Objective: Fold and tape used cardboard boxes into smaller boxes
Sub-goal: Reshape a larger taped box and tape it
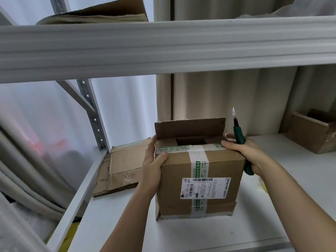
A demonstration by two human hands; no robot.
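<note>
Between the hands a taped cardboard box (198, 179) stands on the white shelf (181, 233), back flap up, inside too dark to tell. The left hand (154, 160) grips its corner; the right hand (245, 153) clutches a green utility knife (240, 140), blade upward. Flattened cardboard (121, 168) lies beyond the left hand, a small open box (312, 133) past the right, curtains (227, 99) behind
</note>
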